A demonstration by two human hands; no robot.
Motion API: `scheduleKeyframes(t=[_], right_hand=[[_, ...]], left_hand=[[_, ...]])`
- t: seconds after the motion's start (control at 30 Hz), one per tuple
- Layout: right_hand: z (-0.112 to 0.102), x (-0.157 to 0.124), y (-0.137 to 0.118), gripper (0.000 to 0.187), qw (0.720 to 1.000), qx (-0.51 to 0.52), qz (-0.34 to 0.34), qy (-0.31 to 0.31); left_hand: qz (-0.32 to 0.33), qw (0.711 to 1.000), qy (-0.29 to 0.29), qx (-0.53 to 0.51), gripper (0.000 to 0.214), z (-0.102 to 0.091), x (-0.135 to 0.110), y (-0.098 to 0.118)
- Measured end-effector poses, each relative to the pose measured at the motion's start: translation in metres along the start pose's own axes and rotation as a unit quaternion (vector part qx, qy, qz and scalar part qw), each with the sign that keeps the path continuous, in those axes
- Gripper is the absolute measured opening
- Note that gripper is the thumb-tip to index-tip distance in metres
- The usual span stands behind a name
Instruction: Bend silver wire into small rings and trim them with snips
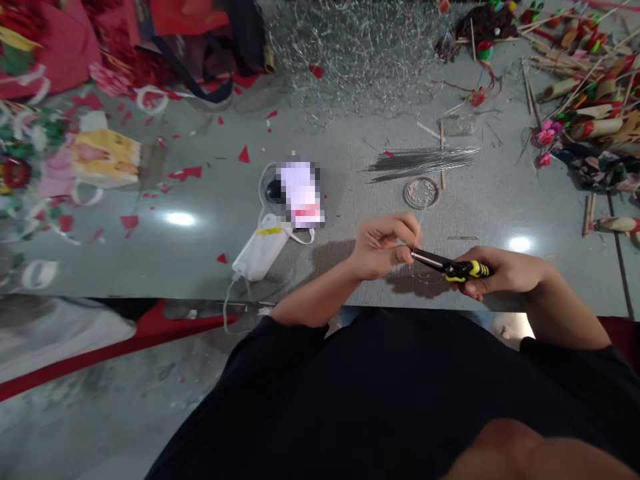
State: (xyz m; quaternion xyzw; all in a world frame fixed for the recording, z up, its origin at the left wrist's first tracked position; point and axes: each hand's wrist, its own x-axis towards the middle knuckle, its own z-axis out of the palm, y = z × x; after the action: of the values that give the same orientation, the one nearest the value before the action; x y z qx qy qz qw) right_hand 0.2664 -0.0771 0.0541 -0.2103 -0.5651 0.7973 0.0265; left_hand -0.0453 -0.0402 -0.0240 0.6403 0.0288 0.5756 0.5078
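My right hand is closed round the yellow and black handles of a pair of pliers, whose dark jaws point left. My left hand is pinched on a thin piece of wire right at the jaw tips. Both hands hover over the near edge of the grey table. A bundle of straight wires lies just beyond the hands, with a small round dish of tiny pieces in front of it.
A white charger and cable lie left of my hands beside a blurred item. A heap of tangled silver wire fills the back middle. Paper flowers and sticks crowd the right; red scraps and bags the left.
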Motion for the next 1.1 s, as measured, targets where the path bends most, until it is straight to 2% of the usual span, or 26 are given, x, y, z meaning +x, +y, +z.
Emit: scheduleKeyframes(t=[0.1, 0.2, 0.3, 0.37, 0.4, 0.43, 0.5, 0.53, 0.6, 0.7, 0.8, 0.9, 0.93, 0.97, 1.03, 1.1], right_hand=[[-0.004, -0.003, -0.008, 0.055, 0.999, -0.039, -0.003, -0.008], [-0.010, -0.007, -0.014, 0.065, 0.996, -0.091, -0.015, -0.002], [-0.019, -0.018, -0.019, 0.071, 0.979, -0.189, 0.004, 0.076], [-0.027, -0.028, -0.017, 0.073, 0.947, -0.273, 0.028, 0.164], [-0.032, -0.030, -0.014, 0.073, 0.922, -0.320, 0.038, 0.215], [-0.036, -0.031, -0.009, 0.073, 0.891, -0.368, 0.045, 0.263], [-0.045, -0.026, 0.005, 0.072, 0.809, -0.477, 0.045, 0.341], [-0.049, -0.021, 0.013, 0.072, 0.767, -0.527, 0.044, 0.364], [-0.057, -0.008, 0.028, 0.072, 0.714, -0.594, 0.052, 0.367], [-0.066, 0.009, 0.046, 0.077, 0.682, -0.639, 0.050, 0.352], [-0.070, 0.017, 0.053, 0.078, 0.676, -0.642, 0.026, 0.362], [-0.063, 0.022, 0.052, 0.068, 0.682, -0.616, -0.048, 0.392], [-0.057, 0.025, 0.049, 0.062, 0.675, -0.606, -0.080, 0.412], [-0.051, 0.029, 0.045, 0.055, 0.663, -0.599, -0.113, 0.434], [-0.037, 0.040, 0.035, 0.041, 0.608, -0.612, -0.158, 0.480], [-0.027, 0.051, 0.023, 0.027, 0.574, -0.666, -0.167, 0.446]], left_hand=[[-0.044, 0.998, 0.005, -0.044, 0.072, 0.002, 0.003, 0.004], [-0.100, 0.994, 0.025, -0.026, 0.083, 0.002, 0.005, 0.013], [-0.156, 0.984, 0.070, 0.042, 0.084, 0.002, 0.009, 0.025], [-0.205, 0.969, 0.099, 0.099, 0.076, 0.002, 0.011, 0.032], [-0.229, 0.960, 0.108, 0.124, 0.072, 0.002, 0.012, 0.034], [-0.252, 0.950, 0.112, 0.144, 0.067, 0.002, 0.013, 0.036], [-0.297, 0.932, 0.113, 0.176, 0.059, 0.000, 0.013, 0.037], [-0.318, 0.922, 0.111, 0.188, 0.055, -0.001, 0.013, 0.038], [-0.353, 0.907, 0.100, 0.209, 0.044, -0.003, 0.014, 0.039], [-0.389, 0.887, 0.067, 0.240, 0.027, -0.003, 0.017, 0.043], [-0.422, 0.866, 0.017, 0.268, 0.021, 0.000, 0.023, 0.048], [-0.454, 0.848, -0.032, 0.271, 0.022, 0.002, 0.029, 0.051], [-0.461, 0.843, -0.048, 0.273, 0.022, 0.002, 0.031, 0.051], [-0.466, 0.838, -0.062, 0.279, 0.023, 0.002, 0.032, 0.050], [-0.468, 0.828, -0.087, 0.296, 0.023, 0.002, 0.034, 0.048], [-0.467, 0.823, -0.116, 0.302, 0.023, 0.001, 0.036, 0.047]])
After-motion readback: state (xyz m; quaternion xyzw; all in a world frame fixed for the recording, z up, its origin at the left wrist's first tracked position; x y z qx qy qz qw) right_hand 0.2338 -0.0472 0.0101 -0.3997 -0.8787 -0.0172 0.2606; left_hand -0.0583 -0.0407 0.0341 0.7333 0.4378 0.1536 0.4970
